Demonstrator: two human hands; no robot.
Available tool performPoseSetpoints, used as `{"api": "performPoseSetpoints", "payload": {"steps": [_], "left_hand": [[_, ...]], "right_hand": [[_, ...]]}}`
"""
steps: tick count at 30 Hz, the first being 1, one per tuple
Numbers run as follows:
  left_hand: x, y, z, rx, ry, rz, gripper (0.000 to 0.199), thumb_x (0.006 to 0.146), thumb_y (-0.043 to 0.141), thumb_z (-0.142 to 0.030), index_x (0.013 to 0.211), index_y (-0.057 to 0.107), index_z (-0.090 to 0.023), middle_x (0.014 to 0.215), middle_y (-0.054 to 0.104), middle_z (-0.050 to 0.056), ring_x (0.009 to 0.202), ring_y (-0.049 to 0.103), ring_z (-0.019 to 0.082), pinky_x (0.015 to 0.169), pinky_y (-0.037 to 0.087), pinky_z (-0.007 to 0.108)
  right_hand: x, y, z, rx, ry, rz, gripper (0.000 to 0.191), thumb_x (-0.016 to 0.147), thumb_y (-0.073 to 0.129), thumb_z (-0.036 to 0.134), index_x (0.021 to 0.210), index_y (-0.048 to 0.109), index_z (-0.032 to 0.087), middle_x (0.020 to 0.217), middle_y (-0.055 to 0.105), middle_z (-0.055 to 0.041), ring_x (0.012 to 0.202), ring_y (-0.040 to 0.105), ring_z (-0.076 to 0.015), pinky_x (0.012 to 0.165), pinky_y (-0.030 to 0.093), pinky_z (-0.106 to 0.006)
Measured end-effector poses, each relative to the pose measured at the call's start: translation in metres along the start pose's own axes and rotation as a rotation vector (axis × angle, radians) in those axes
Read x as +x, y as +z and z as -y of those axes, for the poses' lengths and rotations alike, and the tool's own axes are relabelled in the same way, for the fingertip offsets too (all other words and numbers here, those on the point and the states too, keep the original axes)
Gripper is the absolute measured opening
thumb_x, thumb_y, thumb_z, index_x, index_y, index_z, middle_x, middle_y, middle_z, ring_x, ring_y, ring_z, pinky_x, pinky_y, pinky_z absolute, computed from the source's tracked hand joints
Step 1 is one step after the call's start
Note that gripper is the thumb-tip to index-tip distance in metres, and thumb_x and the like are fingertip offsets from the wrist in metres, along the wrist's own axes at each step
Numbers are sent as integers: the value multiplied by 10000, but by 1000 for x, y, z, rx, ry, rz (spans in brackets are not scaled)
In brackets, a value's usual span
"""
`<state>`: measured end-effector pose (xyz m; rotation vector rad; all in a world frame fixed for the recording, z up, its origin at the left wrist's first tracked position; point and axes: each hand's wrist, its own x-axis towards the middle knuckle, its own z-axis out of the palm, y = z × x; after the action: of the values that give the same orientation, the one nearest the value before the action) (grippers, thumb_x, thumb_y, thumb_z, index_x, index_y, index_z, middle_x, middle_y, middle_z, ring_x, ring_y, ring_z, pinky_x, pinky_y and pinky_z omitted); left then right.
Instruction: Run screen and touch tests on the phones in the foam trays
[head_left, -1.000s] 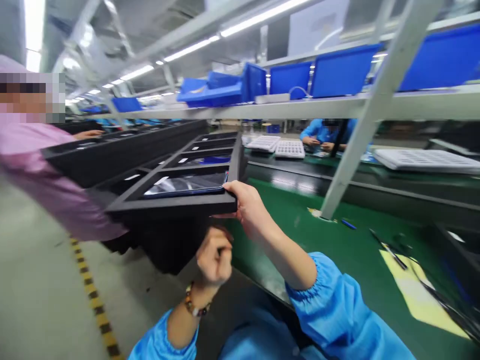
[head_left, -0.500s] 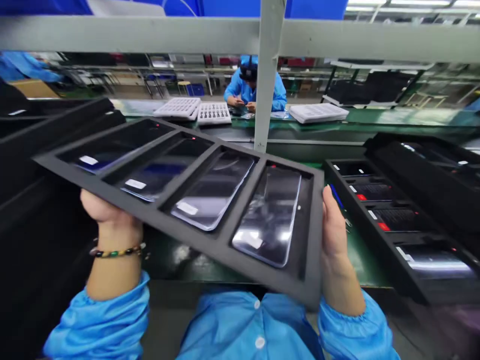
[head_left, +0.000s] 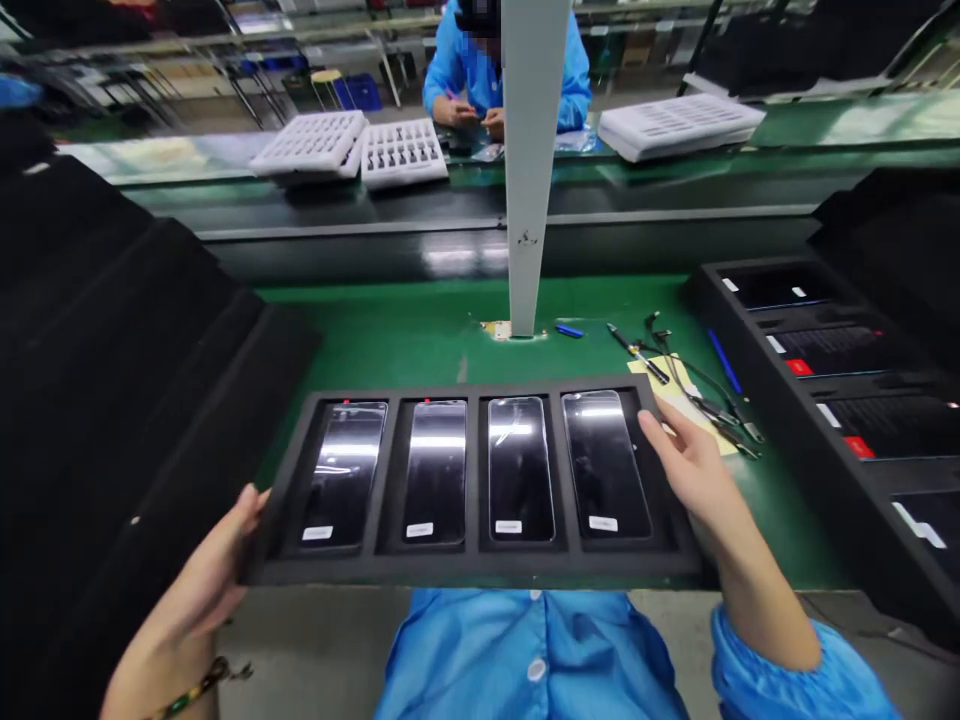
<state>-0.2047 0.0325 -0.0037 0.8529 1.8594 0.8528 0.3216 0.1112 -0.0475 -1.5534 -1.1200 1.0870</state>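
A black foam tray lies nearly level at the front edge of the green bench, with several dark-screened phones in separate compartments. Each phone bears a small white label near its lower end. My left hand grips the tray's left end, its fingers partly hidden behind the side wall. At the opposite end, my right hand holds the right rim, thumb over the top and other fingers on the outer side.
Black foam trays are stacked at left. Another phone tray stands at right. Cables, a screwdriver-like tool and a blue pen lie beyond my right hand. A metal post rises mid-bench; a co-worker sits opposite.
The tray has come down from a raised, tilted position to nearly level at the bench edge, both hands still on its ends. My view has tipped downward.
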Motion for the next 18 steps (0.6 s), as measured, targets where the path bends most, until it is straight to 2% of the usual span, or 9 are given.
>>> {"api": "performPoseSetpoints", "payload": {"steps": [2, 3, 5, 8, 10, 11, 13, 15, 18], "left_hand": [[4, 1, -1, 67, -99, -34, 564, 816, 709, -866, 1123, 849, -414, 1004, 876, -62, 1136, 801, 383, 975, 651, 616], [8, 4, -2, 140, -85, -58, 586, 829, 723, -848, 1151, 840, -371, 1087, 874, -41, 1189, 781, 376, 1053, 621, 610], [15, 12, -4, 355, 80, -152, 646, 882, 707, -802, 1260, 798, -286, 1273, 833, 34, 1277, 733, 377, 1158, 557, 604], [24, 31, -10, 660, 448, -322, 704, 937, 681, -713, 1415, 707, -198, 1437, 719, 155, 1364, 652, 408, 1223, 479, 630], [27, 47, -16, 763, 651, -314, 660, 988, 651, -636, 1469, 664, -185, 1471, 677, 178, 1411, 605, 394, 1255, 445, 611], [29, 56, -19, 795, 697, -283, 639, 1013, 631, -602, 1496, 643, -185, 1496, 658, 182, 1431, 587, 384, 1258, 447, 592], [31, 72, -25, 869, 695, -235, 636, 1050, 586, -567, 1540, 604, -162, 1559, 607, 214, 1481, 544, 394, 1252, 455, 584], [34, 83, -29, 950, 636, -228, 673, 1072, 536, -561, 1576, 567, -115, 1602, 561, 267, 1526, 495, 436, 1246, 448, 622], [39, 88, -33, 996, 587, -188, 677, 1096, 467, -525, 1617, 521, -95, 1602, 569, 287, 1540, 482, 465, 1246, 421, 671]], "right_hand": [[10, 6, -3, -93, -28, 8, 798, 948, 728, 714, 1590, 612, 254, 1537, 691, -112, 1378, 694, -328, 1239, 520, -551], [13, 8, -4, -173, -63, -11, 801, 962, 713, 707, 1604, 595, 244, 1550, 678, -126, 1395, 679, -333, 1249, 504, -563], [12, 11, -4, -397, -201, -100, 752, 982, 688, 691, 1564, 626, 219, 1558, 659, -156, 1444, 627, -356, 1269, 459, -597], [-2, 15, 1, -690, -460, -172, 626, 1031, 634, 640, 1472, 685, 199, 1489, 680, -178, 1458, 577, -377, 1271, 418, -623], [-17, 20, 4, -797, -532, -117, 608, 1066, 573, 635, 1470, 678, 192, 1403, 723, -178, 1436, 574, -394, 1243, 431, -633], [-23, 23, 5, -842, -527, -86, 636, 1074, 545, 653, 1489, 660, 184, 1371, 737, -183, 1433, 569, -412, 1222, 443, -646], [-33, 30, 6, -923, -486, -57, 712, 1078, 495, 695, 1532, 618, 161, 1368, 740, -205, 1466, 530, -459, 1199, 439, -692], [-38, 35, 7, -963, -442, -61, 741, 1087, 460, 701, 1565, 584, 148, 1399, 728, -221, 1505, 489, -486, 1193, 420, -730], [-38, 39, 11, -909, -404, -55, 673, 1105, 450, 658, 1552, 603, 179, 1389, 734, -204, 1503, 507, -457, 1194, 431, -719]]}}
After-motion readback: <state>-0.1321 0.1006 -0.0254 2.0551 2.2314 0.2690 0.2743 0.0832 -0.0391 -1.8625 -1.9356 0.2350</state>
